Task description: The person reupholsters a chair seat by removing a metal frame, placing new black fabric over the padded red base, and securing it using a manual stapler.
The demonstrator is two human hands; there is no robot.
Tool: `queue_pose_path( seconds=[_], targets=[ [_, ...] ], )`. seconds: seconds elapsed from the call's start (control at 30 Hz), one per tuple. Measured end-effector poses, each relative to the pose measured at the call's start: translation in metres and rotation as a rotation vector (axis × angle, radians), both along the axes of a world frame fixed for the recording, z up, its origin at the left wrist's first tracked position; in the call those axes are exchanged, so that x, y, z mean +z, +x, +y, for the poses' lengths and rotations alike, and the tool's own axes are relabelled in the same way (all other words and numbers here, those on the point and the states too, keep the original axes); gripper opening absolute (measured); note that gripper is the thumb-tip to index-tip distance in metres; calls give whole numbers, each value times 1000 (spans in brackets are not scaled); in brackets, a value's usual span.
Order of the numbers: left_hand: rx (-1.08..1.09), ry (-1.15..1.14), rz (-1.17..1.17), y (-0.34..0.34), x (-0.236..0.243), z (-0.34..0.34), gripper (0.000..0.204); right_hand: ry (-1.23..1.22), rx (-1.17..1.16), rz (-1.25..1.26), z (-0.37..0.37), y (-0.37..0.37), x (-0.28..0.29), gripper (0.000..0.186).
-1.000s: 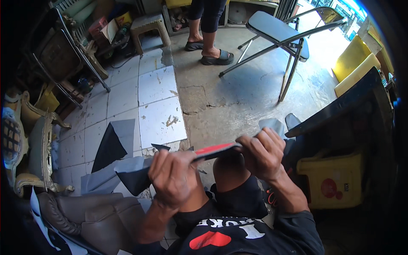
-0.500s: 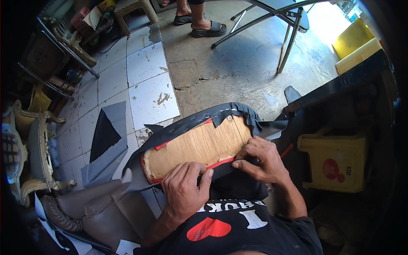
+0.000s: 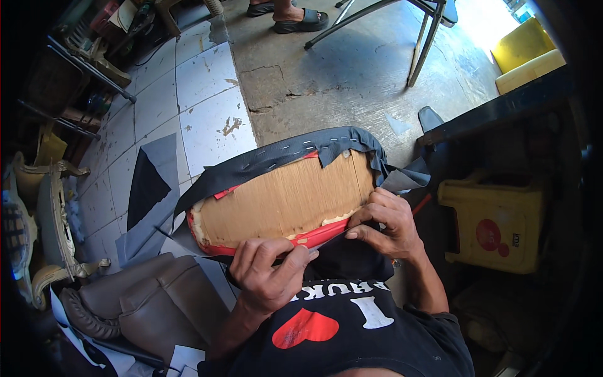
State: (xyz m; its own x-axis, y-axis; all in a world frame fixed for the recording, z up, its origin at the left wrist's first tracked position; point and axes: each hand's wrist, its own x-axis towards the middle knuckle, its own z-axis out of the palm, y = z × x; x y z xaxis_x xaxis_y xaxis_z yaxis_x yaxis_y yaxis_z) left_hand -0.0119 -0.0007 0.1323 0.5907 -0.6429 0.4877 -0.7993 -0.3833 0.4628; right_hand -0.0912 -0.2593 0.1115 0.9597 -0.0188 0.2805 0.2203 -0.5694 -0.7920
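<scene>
A padded seat with a plywood base (image 3: pixel 276 201) lies bottom up against my lap. Black cover material (image 3: pixel 251 157) wraps over its far edge, where a row of staples shows. Along the near edge a red layer (image 3: pixel 320 232) is exposed, with bits of pale foam above it. My left hand (image 3: pixel 267 273) is closed at the near edge, thumb and fingers pinching the dark cover's edge. At the near right corner, my right hand (image 3: pixel 392 226) is also closed, its thumb and forefinger pressed on the cover. Most of the cover below the near edge is hidden.
Grey and black sheet scraps (image 3: pixel 151 195) lie on the tiles at left. A brown cushioned piece (image 3: pixel 169 301) is near my left arm. To the right stand a yellow stool (image 3: pixel 493 226) and a dark beam (image 3: pixel 502 107). Beyond, a person's sandalled foot (image 3: pixel 301 20) is beside a folding chair (image 3: pixel 383 25).
The seat has tipped, and its near side shows more of the red layer and foam. The cover's near edge sits lower, with both hands still gripping it. The view has shifted slightly.
</scene>
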Motion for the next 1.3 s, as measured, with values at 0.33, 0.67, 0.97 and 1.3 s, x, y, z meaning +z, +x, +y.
queue_pose_path(
  seconds=[0.33, 0.67, 0.97, 1.3],
  targets=[
    [106, 276, 245, 12, 35, -29, 22, 1, -87, 136, 8, 8, 5, 23],
    [134, 250, 359, 30, 30, -42, 24, -171, -444, -52, 8, 3, -3, 22],
    [126, 193, 307, 11, 14, -65, 25, -447, -653, 1149, 6, -260, -300, 43],
    [64, 47, 421, 27, 4, -92, 25, -635, -603, 921, 30, -357, -372, 44]
  ],
)
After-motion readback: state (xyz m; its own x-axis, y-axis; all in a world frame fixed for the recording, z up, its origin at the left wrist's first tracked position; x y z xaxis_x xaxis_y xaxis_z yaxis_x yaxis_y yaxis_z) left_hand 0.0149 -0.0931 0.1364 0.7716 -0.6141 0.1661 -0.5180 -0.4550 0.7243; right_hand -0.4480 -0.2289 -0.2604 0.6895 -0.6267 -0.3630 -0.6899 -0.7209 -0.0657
